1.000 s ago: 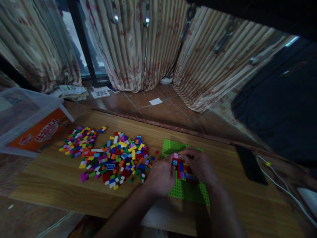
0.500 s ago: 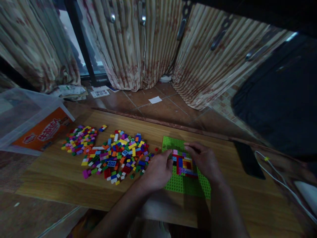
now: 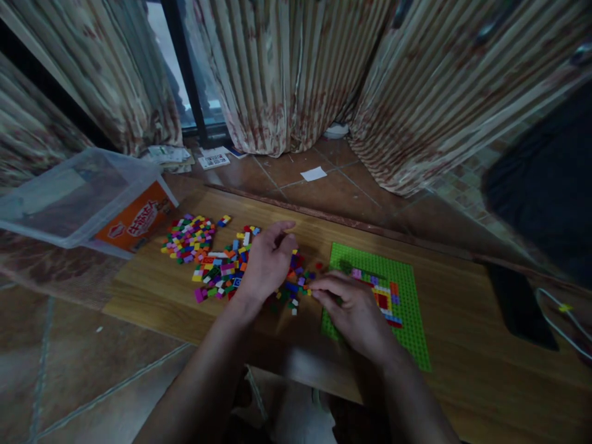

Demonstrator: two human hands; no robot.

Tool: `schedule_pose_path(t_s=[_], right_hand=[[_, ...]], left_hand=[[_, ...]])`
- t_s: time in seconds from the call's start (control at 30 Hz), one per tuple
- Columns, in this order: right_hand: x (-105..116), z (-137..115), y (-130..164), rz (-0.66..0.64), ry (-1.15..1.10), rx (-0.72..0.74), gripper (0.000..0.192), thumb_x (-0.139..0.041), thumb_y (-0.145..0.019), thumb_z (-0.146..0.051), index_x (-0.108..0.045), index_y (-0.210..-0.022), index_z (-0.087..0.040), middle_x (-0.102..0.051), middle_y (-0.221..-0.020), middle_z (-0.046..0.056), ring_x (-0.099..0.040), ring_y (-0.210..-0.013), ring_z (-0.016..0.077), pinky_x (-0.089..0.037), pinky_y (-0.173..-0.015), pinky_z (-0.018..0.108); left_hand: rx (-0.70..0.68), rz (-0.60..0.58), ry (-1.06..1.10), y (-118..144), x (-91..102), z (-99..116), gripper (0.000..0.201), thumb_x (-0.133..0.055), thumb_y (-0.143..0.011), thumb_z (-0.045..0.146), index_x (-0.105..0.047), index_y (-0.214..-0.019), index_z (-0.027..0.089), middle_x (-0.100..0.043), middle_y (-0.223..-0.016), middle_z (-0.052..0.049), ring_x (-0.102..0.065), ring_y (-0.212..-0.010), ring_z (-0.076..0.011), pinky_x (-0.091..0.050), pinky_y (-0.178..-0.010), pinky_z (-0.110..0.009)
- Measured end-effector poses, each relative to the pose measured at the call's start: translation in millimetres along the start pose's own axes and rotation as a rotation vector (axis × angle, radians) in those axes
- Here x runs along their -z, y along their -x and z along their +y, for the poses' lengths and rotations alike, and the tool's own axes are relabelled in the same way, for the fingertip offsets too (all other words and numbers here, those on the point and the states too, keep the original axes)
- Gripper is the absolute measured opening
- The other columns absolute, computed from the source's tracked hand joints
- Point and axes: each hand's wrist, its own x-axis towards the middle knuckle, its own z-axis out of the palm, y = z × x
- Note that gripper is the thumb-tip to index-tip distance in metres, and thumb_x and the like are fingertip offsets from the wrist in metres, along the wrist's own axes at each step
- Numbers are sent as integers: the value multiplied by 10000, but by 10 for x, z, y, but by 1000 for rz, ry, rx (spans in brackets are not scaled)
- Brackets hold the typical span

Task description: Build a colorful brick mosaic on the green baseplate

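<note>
My left hand point(image 3: 271, 264) hovers over the loose toy bricks point(image 3: 224, 268), its thumb and fingers apart, and no brick shows in it. Left of the green baseplate's edge, my right hand point(image 3: 351, 305) has thumb and index finger pinched together at the right end of the pile. Small orange and yellow bits show at its fingertips, but whether they are held is unclear. On the green baseplate point(image 3: 407, 339) stands a flat pattern of built bricks point(image 3: 383, 300) in red, yellow, white, blue and purple; my right hand hides its left part.
A second heap of small bricks point(image 3: 189, 237) lies at the table's left, near a clear plastic bin point(image 3: 69, 237) with an orange label. A black phone-like slab point(image 3: 520, 305) and a white cable point(image 3: 562, 327) are at the right. Striped curtains point(image 3: 296, 80) hang behind the wooden table point(image 3: 462, 370).
Both hands have left the built bricks on the baseplate and moved left to the loose bricks. My left hand has lifted and spread. The view has turned left.
</note>
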Motion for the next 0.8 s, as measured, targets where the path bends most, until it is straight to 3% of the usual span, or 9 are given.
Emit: schedule_pose_path(t_s=[0.33,0.67,0.8], right_hand=[[-138,97,-41,-114,176,-17,138,-612,-850,-116,-665,-901,-233,-616,-907,27,-600,-862,187,-471,-757,320],[-208,53,-76,-125,240,-19,133,-604,-848,-83,-612,-818,-213,-579,-863,25,-573,-831,188,-451,-712,303],[-223,17,-69,-135,261,-28,139,-611,-837,-75,-601,-821,-214,-590,-874,27,-573,-818,187,-449,-704,303]], left_hand=[[-37,-60,9,18,-34,-38,319,-514,-853,210,-660,-1117,106,-685,-792,-12,-606,-715,-129,-470,-683,-228],[-21,-124,-52,28,-54,-52,352,-489,-872,242,-648,-1159,114,-679,-774,-11,-607,-677,-129,-470,-643,-229],[-14,-157,-85,44,-89,-51,359,-490,-861,231,-656,-1159,119,-703,-847,-40,-640,-745,-154,-503,-712,-258]])
